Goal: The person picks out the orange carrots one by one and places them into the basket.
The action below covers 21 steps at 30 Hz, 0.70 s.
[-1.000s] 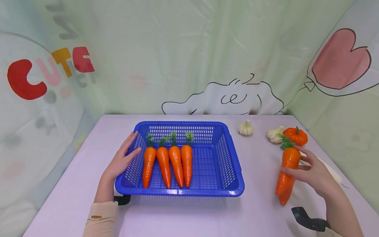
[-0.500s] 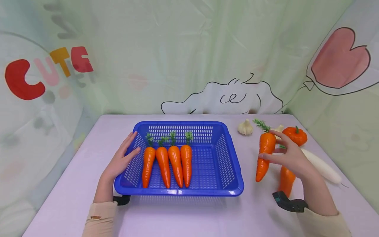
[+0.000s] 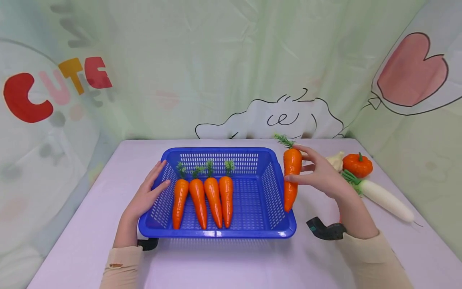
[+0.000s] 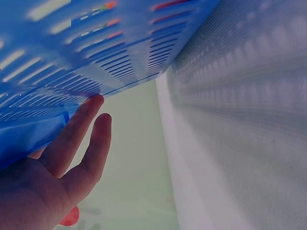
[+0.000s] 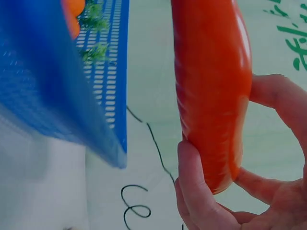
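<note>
A blue plastic basket point(image 3: 249, 234) holds several orange carrots point(image 3: 197, 200) with green tops, lying side by side in its left half. My left hand point(image 3: 144, 196) rests at the basket's left wall, fingers fairly straight; the left wrist view shows fingertips point(image 4: 96, 101) right at the slotted side. With thumb and fingers, my right hand point(image 3: 319, 174) grips another carrot point(image 3: 292, 160) by its upper part, tip pointing down. That carrot overlaps the basket's right rim in the head view. In the right wrist view, the carrot point(image 5: 213, 72) hangs beside the basket wall point(image 5: 108, 91).
To the right lie a white radish point(image 3: 386, 200) with green leaves, a small orange pumpkin point(image 3: 355, 166) and a garlic bulb point(image 3: 336, 160). A carrot on the table is almost hidden behind my right wrist. A printed curtain point(image 3: 180, 80) stands behind the table point(image 3: 216, 265).
My right hand has lifted the carrot off the right side and carried it left to the basket's right rim, leaving another carrot behind on the table. The left hand has stayed in place.
</note>
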Available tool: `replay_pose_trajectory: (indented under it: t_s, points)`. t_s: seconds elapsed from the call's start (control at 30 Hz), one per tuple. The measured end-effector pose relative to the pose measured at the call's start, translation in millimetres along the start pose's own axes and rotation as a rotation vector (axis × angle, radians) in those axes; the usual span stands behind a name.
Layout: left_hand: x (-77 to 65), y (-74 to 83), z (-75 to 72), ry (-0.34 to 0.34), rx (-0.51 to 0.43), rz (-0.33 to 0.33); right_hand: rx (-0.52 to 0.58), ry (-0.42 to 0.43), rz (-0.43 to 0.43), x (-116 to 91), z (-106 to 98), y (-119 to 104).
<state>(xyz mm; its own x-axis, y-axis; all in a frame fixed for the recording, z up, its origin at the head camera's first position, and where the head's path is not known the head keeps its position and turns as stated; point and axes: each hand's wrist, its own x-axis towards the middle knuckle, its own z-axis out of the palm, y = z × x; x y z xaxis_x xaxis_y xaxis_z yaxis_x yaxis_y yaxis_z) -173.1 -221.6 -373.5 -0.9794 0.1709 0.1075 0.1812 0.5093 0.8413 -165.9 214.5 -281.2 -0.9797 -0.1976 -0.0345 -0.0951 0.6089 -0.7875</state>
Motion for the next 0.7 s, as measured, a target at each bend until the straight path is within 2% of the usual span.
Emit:
replay_pose_trajectory:
  t_s: [0.27,0.53,0.7]
  points:
    - [-0.7,-1.1,-0.9,0.001,-0.003,0.008,-0.004,-0.054,-0.073,18.5,17.1,-26.1]
    - [-2.9,1.2,0.7,0.015,-0.020,0.045,0.052,-0.131,-0.100,35.8,40.1,-41.9]
    - [-1.8,1.9,-0.1,0.001,-0.012,0.024,0.047,-0.179,-0.099,44.0,53.6,-53.1]
